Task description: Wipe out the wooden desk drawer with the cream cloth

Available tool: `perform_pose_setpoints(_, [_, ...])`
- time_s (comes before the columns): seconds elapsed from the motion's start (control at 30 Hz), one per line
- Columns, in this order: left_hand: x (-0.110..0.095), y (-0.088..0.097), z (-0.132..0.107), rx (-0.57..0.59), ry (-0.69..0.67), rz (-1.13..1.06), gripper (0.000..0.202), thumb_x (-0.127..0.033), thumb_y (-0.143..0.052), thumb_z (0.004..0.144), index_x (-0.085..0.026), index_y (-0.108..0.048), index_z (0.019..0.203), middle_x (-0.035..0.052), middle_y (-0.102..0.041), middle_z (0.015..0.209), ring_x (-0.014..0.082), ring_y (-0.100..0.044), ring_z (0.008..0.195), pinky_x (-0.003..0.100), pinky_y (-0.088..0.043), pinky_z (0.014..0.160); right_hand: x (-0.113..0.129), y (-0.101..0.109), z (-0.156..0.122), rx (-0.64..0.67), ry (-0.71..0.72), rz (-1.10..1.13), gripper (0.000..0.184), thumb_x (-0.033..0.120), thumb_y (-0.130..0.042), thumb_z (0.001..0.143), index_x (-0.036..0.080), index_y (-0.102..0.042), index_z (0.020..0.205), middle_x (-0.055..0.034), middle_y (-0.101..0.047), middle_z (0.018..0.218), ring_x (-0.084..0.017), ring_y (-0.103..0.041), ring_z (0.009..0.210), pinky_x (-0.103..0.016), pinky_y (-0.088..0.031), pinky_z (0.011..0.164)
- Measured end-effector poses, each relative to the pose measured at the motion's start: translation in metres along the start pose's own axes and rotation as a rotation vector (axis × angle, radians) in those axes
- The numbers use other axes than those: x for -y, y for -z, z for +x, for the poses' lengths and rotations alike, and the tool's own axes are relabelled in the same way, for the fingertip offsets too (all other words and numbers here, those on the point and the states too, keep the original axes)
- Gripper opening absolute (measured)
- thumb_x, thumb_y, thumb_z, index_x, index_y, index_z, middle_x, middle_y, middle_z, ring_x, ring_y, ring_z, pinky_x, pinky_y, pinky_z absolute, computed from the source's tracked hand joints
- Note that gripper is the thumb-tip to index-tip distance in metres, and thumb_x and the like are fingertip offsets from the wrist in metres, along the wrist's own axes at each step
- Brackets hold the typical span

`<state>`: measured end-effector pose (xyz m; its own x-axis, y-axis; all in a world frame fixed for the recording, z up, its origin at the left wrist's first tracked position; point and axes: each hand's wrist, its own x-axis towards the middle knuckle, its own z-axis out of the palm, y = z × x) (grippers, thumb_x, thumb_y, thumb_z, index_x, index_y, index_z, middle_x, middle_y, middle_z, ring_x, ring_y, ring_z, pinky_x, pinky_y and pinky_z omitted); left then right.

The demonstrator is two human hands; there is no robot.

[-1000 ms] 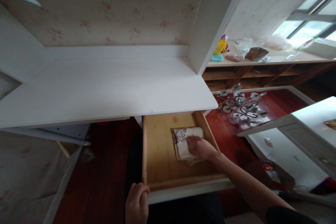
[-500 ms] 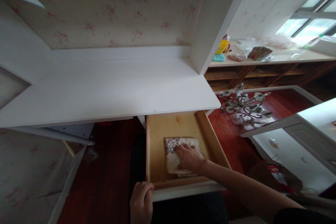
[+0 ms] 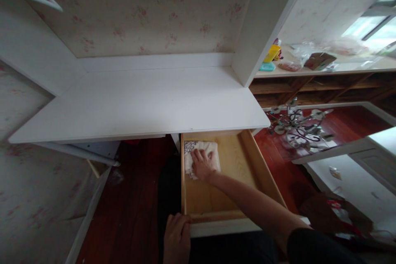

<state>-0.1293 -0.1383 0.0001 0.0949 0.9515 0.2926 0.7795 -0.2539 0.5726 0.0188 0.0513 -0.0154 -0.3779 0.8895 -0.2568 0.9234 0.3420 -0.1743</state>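
A wooden drawer (image 3: 235, 189) is pulled out from under the white desk (image 3: 148, 103). Inside it, at the back left, lies a folded cream cloth (image 3: 213, 151) with a dark floral pattern at one corner. My right hand (image 3: 203, 165) presses down on the cloth, fingers spread and lying flat over it. At the drawer's front left corner, my left hand (image 3: 177, 235) has its fingers curled over the edge and grips it.
On the floor to the right lies a chandelier (image 3: 298, 126) with several arms. A low shelf (image 3: 328, 74) by the window carries a brown box (image 3: 319, 61) and plastic bags. A white cabinet (image 3: 368, 161) is at the right.
My right hand has pushed the cloth from the front middle of the drawer to its back left corner. My left hand keeps its grip on the drawer. The view has shifted slightly.
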Motion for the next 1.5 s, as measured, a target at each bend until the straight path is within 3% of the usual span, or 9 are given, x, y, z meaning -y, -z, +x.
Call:
perform_pose_setpoints(0.1, [-0.002, 0.001, -0.001, 0.014, 0.070, -0.029, 0.034, -0.017, -0.035, 0.092, -0.023, -0.065, 0.076, -0.0018, -0.067, 0.070, 0.0139, -0.061, 0.067, 0.029, -0.045, 0.075, -0.005, 0.004, 0.020, 0.025, -0.026, -0.012, 0.062, 0.040, -0.033, 0.091, 0.029, -0.023, 0.151, -0.0050, -0.012, 0.159, -0.039, -0.006, 0.141, -0.075, -0.005, 0.100])
perform_pose_setpoints(0.2, [-0.002, 0.001, 0.000, 0.001, 0.084, -0.067, 0.033, -0.017, -0.037, 0.091, -0.023, -0.064, 0.074, -0.0024, -0.066, 0.070, 0.0136, -0.060, 0.067, 0.027, -0.044, 0.073, -0.018, 0.004, 0.031, 0.079, -0.024, -0.005, 0.061, 0.044, -0.030, 0.092, 0.033, -0.021, 0.151, -0.0024, -0.008, 0.160, -0.037, -0.001, 0.143, -0.079, -0.004, 0.097])
perform_pose_setpoints(0.37, [-0.003, -0.001, -0.001, -0.015, 0.101, -0.097, 0.034, -0.014, -0.036, 0.090, -0.023, -0.063, 0.071, -0.0016, -0.065, 0.069, 0.0133, -0.059, 0.067, 0.026, -0.044, 0.071, -0.077, 0.002, 0.019, 0.087, 0.008, -0.061, 0.058, 0.041, -0.029, 0.094, 0.035, -0.022, 0.150, -0.0010, -0.011, 0.159, -0.032, -0.007, 0.144, -0.076, -0.009, 0.100])
perform_pose_setpoints(0.53, [-0.004, -0.004, -0.001, -0.041, 0.139, -0.155, 0.034, -0.014, -0.037, 0.090, -0.022, -0.060, 0.067, -0.0014, -0.061, 0.065, 0.0124, -0.056, 0.064, 0.023, -0.044, 0.065, -0.159, 0.007, -0.008, 0.098, -0.110, -0.028, 0.058, 0.040, -0.035, 0.093, 0.033, -0.025, 0.150, -0.0021, -0.017, 0.158, -0.033, -0.016, 0.142, -0.067, -0.025, 0.102])
perform_pose_setpoints(0.67, [-0.005, -0.004, 0.001, -0.049, 0.148, -0.199, 0.034, -0.014, -0.037, 0.089, -0.021, -0.059, 0.064, -0.0009, -0.059, 0.063, 0.0125, -0.055, 0.063, 0.023, -0.044, 0.063, -0.183, 0.013, -0.025, 0.093, -0.124, 0.058, 0.063, 0.042, -0.046, 0.088, 0.028, -0.033, 0.148, -0.0044, -0.025, 0.156, -0.031, -0.027, 0.139, -0.050, -0.039, 0.101])
perform_pose_setpoints(0.83, [-0.006, -0.002, 0.002, -0.038, 0.146, -0.243, 0.033, -0.014, -0.037, 0.089, -0.021, -0.058, 0.064, -0.0011, -0.057, 0.063, 0.0120, -0.054, 0.062, 0.021, -0.044, 0.060, -0.168, 0.011, -0.068, 0.110, -0.041, 0.107, 0.066, 0.039, -0.061, 0.076, 0.029, -0.047, 0.139, -0.0076, -0.033, 0.151, -0.036, -0.039, 0.129, -0.048, -0.045, 0.093])
perform_pose_setpoints(1.07, [-0.004, -0.007, -0.001, -0.049, 0.161, -0.264, 0.034, -0.015, -0.036, 0.091, -0.021, -0.056, 0.064, -0.0014, -0.055, 0.062, 0.0115, -0.053, 0.062, 0.021, -0.042, 0.060, -0.159, 0.001, -0.138, 0.267, 0.119, 0.175, 0.082, 0.035, -0.076, 0.062, 0.030, -0.048, 0.139, -0.0104, -0.032, 0.150, -0.041, -0.035, 0.130, -0.053, -0.045, 0.094])
perform_pose_setpoints(1.23, [-0.004, -0.006, -0.001, -0.039, 0.170, -0.269, 0.033, -0.015, -0.037, 0.090, -0.021, -0.055, 0.063, -0.0014, -0.054, 0.061, 0.0117, -0.051, 0.062, 0.021, -0.041, 0.060, -0.136, 0.000, -0.130, 0.245, 0.155, 0.116, 0.080, 0.038, -0.077, 0.065, 0.030, -0.048, 0.139, -0.0111, -0.033, 0.151, -0.040, -0.036, 0.130, -0.053, -0.044, 0.096])
perform_pose_setpoints(1.5, [-0.007, -0.007, -0.001, -0.023, 0.209, -0.254, 0.031, -0.013, -0.037, 0.089, -0.021, -0.056, 0.066, -0.0010, -0.057, 0.065, 0.0117, -0.053, 0.064, 0.021, -0.042, 0.062, -0.043, -0.014, -0.089, 0.200, 0.297, 0.022, 0.074, 0.059, -0.070, 0.072, 0.033, -0.048, 0.137, -0.0157, -0.033, 0.149, -0.042, -0.033, 0.130, -0.058, -0.043, 0.091])
